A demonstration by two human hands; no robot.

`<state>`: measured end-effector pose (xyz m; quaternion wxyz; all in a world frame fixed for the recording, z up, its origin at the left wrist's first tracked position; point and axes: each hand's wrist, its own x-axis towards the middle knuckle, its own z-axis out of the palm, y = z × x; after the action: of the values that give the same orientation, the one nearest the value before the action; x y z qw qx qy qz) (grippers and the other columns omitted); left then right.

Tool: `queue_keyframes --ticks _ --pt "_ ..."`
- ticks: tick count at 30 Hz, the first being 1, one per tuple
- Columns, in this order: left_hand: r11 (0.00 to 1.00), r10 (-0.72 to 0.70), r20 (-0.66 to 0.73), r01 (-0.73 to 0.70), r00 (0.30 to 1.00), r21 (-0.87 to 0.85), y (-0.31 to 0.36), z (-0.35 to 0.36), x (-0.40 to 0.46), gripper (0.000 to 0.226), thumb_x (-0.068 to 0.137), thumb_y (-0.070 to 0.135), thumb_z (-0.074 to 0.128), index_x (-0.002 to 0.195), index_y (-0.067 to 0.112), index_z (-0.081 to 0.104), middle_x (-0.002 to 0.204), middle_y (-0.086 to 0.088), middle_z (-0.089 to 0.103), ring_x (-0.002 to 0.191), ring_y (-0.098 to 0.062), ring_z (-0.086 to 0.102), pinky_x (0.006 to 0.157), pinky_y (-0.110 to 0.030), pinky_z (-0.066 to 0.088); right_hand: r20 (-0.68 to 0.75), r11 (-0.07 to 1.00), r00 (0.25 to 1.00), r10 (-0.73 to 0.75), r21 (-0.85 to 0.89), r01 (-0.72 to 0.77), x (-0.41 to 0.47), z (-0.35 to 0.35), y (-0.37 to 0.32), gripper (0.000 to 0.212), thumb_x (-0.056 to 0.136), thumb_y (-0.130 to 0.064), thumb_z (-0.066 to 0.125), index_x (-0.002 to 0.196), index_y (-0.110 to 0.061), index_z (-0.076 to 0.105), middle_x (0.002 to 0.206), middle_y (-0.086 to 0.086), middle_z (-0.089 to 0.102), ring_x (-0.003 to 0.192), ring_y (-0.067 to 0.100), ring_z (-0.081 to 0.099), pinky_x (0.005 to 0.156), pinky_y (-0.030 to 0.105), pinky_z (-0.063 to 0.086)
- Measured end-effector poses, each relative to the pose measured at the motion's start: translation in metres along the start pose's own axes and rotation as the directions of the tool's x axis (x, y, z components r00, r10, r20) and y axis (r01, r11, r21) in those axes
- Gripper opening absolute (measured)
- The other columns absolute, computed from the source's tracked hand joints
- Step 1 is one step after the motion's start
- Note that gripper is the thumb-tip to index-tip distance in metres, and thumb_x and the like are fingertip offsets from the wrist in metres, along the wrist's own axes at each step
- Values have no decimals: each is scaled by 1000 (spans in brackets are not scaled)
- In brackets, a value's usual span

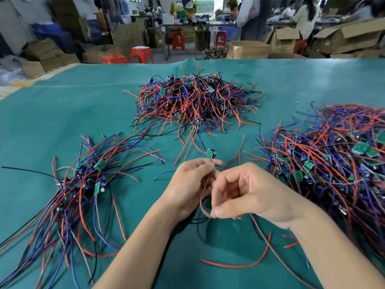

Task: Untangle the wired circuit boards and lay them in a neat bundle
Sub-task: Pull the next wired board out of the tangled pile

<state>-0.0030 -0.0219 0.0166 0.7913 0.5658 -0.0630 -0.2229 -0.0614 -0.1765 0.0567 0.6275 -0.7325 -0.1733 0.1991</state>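
1. A teal mat (62,113) covers the whole worktable and carries everything below.
2. Along the right edge lies the biggest tangled heap (333,163) of red, blue and black wires with small green boards; it reaches close to the right forearm.
3. At the far middle sits a second tangled pile (195,101), rounder, its loose wire ends trailing toward the hands.
4. On the left lies the sorted bundle (83,184), wires running roughly one way toward the near left corner, boards gathered near its upper end; it is well apart from both hands.
5. The left hand (191,182), fingers curled, pinches the wires just under a single circuit board (210,152), which stands raised above the fingertips between the far pile and the hands.
6. The right hand (245,192), fingers curled, pinches the thin wires hanging from that board, thumb against fingertip low down; the wires are blurred there.
7. A loose red wire (239,264) curves on the mat under the right forearm.
8. Beyond the table stand red stools (142,54) and cardboard boxes (248,50).
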Motion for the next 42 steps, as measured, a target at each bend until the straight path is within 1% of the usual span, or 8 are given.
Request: queue_keyframes --ticks 3,7,16,20,25,32,36,42 --pt "998 25 85 -30 996 58 1 2 -3 22 99 3 43 97 2 65 76 -21 49 59 -28 39 57 -29 36 -292 999 956 36 16 -33 6 -4 6 17 74 1 77 72 -16 75 72 18 71 54 16 54 44 22 40" --pt "997 47 137 -55 989 54 0 1 -3 30 98 3 39 90 9 67 53 -1 38 38 -10 27 40 -20 24 -694 992 711 117 109 -57 12 -18 15 15 86 -6 72 73 -11 67 65 9 66 54 17 54 39 25 37" --pt "985 29 332 -84 943 152 2 1 -9 22 87 13 49 89 11 71 62 -10 44 47 -13 37 44 -23 29 -418 949 899 134 316 6 11 -11 11 25 81 -39 71 80 -16 80 68 2 57 62 12 51 48 26 33" --pt "997 11 210 -26 978 69 1 2 -8 23 86 12 58 106 7 69 89 -14 64 66 -20 61 55 -23 48 -586 892 799 133 422 161 9 -20 11 33 75 -33 73 96 -8 79 100 12 78 73 14 62 57 23 44" --pt "993 10 94 1 995 -117 2 2 -6 46 95 9 59 136 27 50 126 -16 66 93 -35 70 69 -36 58 -733 958 680 27 213 191 8 -26 16 13 88 -23 75 86 -11 80 93 11 79 64 12 58 53 20 45" --pt "988 -8 43 15 999 -155 3 2 -5 21 91 6 61 111 5 56 104 -19 71 95 -34 71 74 -34 60 -883 988 464 -72 1 155 7 -26 13 22 83 -22 84 93 -16 65 66 7 75 42 10 52 41 19 38" --pt "992 17 38 -13 999 -125 4 1 -5 12 84 11 65 78 13 55 70 -5 51 63 -20 61 53 -24 50 -853 953 522 -6 153 262 7 -23 3 21 83 -19 81 86 -14 61 54 9 66 36 11 43 34 19 28" --pt "985 81 -4 -81 997 -152 8 -5 -4 12 72 24 70 74 22 58 68 4 46 53 -9 41 46 -20 22 -453 463 890 -52 779 423 -11 -32 -13 36 75 -41 72 93 -12 60 42 -7 48 34 2 29 31 13 31"
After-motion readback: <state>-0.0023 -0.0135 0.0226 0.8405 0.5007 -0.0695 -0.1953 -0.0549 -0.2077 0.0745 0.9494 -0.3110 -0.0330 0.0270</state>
